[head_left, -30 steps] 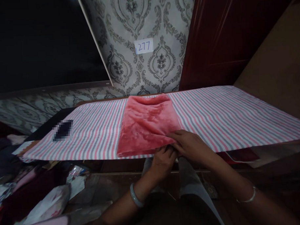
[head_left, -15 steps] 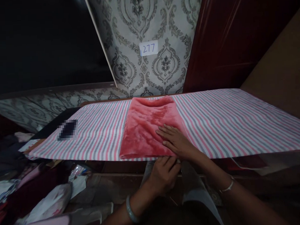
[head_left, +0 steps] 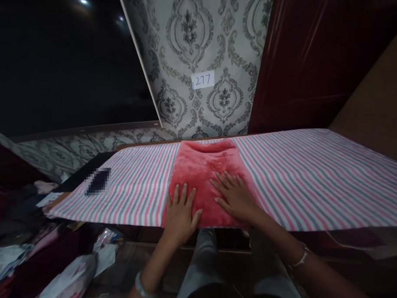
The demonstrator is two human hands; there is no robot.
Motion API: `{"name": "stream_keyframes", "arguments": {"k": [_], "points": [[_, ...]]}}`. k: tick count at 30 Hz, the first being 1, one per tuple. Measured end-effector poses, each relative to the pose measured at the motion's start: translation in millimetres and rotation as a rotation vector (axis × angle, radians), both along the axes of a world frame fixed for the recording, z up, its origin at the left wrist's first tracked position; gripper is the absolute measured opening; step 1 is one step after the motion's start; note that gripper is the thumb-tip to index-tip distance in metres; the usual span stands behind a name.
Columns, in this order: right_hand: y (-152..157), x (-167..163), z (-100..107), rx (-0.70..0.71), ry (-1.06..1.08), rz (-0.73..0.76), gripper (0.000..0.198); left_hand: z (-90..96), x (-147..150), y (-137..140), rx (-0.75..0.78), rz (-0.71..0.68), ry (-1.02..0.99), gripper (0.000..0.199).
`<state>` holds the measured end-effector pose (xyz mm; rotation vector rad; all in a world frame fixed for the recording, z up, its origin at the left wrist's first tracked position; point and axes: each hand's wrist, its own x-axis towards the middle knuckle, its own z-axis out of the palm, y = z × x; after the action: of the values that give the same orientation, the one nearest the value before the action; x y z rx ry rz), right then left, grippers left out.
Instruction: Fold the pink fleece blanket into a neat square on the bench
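A folded plush cloth, coral red, lies across the middle of a striped cover on a long table. My left hand rests flat on the cloth's near left part, fingers spread and pointing away from me. On the near right part lies my right hand, its fingers also spread and angled toward the upper left. Neither hand grips anything; both palms press on the plush surface. A few wrinkles show in the cloth near the right fingertips, and its far edge is slightly bunched.
Behind the table stand a large dark screen, a patterned wall with a paper marked 277, and a dark red panel. A blurred-out dark object lies on the left of the cover. Bags and clothes clutter the floor at left.
My left hand has moved from the cloth's near edge up and left onto its surface, opening flat. The right hand stays on the cloth, near the same spot. The view has shifted slightly.
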<state>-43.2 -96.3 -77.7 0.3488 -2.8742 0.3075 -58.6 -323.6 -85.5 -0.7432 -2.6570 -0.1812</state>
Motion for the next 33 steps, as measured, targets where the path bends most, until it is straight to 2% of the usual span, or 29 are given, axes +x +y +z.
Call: {"name": "stream_keyframes", "arguments": {"k": [3,5,7,10,13,15,18,22,25,28,30,33], "points": [[2,0,-5,-0.029,-0.012,0.013,0.059,-5.2,3,-13,0.003,-0.023,-0.037,0.059],[7,-3,-2,-0.075,-0.021,0.044,0.055,6.9,0,-18,0.042,-0.055,-0.08,0.052],[13,-12,6,-0.137,0.023,0.061,0.051,27.8,-11,-16,0.106,-0.088,-0.107,0.044],[19,-34,27,-0.18,0.14,-0.009,0.051,61.7,-40,6,0.159,-0.125,-0.061,0.043],[17,-64,50,-0.141,0.098,-0.116,0.055,79.7,-75,42,0.073,-0.116,-0.1,0.054],[16,-84,56,-0.104,0.002,-0.151,0.056,76.7,-94,64,-0.004,-0.067,-0.17,0.061],[21,-111,47,-0.052,-0.087,-0.176,0.056,52.8,-112,82,-0.076,0.016,-0.175,0.066],[35,-133,16,-0.106,-0.158,-0.336,0.061,16.8,-116,82,-0.075,0.036,-0.135,0.065],[41,-139,7,-0.104,-0.197,-0.386,0.063,7.6,-114,79,-0.06,0.025,-0.123,0.066],[37,-141,22,-0.054,-0.206,-0.381,0.061,17.7,-117,78,-0.065,0.026,-0.188,0.069],[30,-145,39,-0.039,-0.159,-0.328,0.057,35.2,-125,79,-0.088,0.013,-0.298,0.071],[14,-156,58,-0.057,-0.078,-0.251,0.052,67.5,-149,84,-0.084,0.02,-0.345,0.056]]}}
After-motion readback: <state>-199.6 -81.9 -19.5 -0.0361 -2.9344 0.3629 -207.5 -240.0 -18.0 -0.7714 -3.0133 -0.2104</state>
